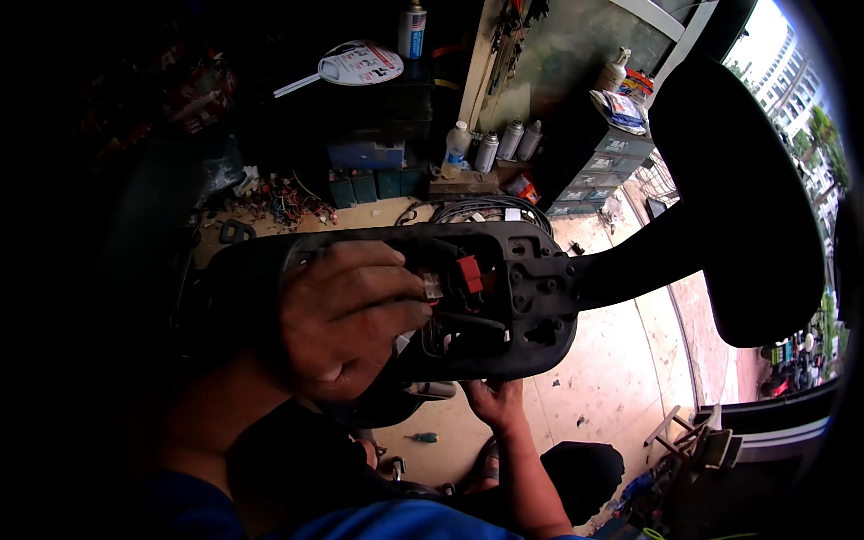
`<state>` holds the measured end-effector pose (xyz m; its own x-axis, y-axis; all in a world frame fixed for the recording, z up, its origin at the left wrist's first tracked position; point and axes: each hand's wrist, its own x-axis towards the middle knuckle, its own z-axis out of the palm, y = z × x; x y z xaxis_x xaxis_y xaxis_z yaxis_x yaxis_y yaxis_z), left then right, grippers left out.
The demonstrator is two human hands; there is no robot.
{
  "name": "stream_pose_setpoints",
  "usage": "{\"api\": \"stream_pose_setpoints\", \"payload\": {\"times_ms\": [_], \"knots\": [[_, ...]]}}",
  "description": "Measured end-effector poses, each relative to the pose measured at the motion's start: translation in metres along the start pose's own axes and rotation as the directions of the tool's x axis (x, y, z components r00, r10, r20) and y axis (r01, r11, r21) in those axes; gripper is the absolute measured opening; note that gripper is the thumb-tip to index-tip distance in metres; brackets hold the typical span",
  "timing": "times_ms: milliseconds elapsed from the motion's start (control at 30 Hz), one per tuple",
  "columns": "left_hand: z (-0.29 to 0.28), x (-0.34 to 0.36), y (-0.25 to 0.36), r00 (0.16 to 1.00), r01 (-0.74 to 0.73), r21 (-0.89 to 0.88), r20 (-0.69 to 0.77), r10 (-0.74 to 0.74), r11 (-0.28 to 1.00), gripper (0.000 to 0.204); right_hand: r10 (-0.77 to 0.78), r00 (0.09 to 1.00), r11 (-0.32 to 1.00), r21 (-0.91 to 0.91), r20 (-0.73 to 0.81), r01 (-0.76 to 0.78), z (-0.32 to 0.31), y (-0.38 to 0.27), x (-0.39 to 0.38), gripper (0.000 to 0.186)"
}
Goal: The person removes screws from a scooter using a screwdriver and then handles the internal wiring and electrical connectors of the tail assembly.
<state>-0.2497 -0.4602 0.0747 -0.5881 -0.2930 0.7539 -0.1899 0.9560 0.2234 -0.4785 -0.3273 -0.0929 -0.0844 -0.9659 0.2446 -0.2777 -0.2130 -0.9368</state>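
In front of me is a long black frame (486,360) with an open compartment, like the seat base of an electric bike. My left hand (355,310) reaches over it from the left, fingers bent and closed at a small pale plastic wire connector (432,286); its thumb is hidden. A red connector (470,274) sits just right of those fingertips, among dark wires. My right hand (495,396) is at the near edge of the frame, its fingers out of sight beneath. A black padded backrest (747,198) joins the frame's right end through a bolted bracket (543,283).
Behind lie coiled black cables (486,209), spray cans (510,141), a plastic bottle (455,149) and a grey drawer cabinet (601,166). Tangled wires (288,200) cover the floor at far left. A green-handled screwdriver (425,437) lies below the frame. A wooden stool (711,443) stands at right.
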Motion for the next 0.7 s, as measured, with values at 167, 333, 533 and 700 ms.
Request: {"api": "stream_pose_setpoints", "payload": {"times_ms": [167,333,533,700], "knots": [[-0.002,-0.004,-0.009,0.960,0.262,-0.113,-0.076,-0.271,0.958,0.022,0.058,0.998,0.994,0.097,-0.030,-0.055,-0.005,-0.020,-0.006,0.035],[0.003,-0.012,-0.014,0.861,0.502,-0.351,0.122,-0.493,0.790,0.046,-0.081,0.996,0.977,-0.194,0.028,0.085,-0.021,-0.031,0.005,0.035],[0.001,-0.007,-0.003,0.910,0.406,-0.109,0.141,-0.390,0.907,0.040,-0.027,0.999,0.997,-0.069,0.027,0.029,-0.013,-0.044,0.005,0.032],[0.010,-0.002,0.007,0.879,0.429,-0.361,-0.047,-0.475,0.828,0.035,-0.049,0.991,0.982,-0.174,0.123,0.070,-0.017,-0.036,0.004,0.036]]}}
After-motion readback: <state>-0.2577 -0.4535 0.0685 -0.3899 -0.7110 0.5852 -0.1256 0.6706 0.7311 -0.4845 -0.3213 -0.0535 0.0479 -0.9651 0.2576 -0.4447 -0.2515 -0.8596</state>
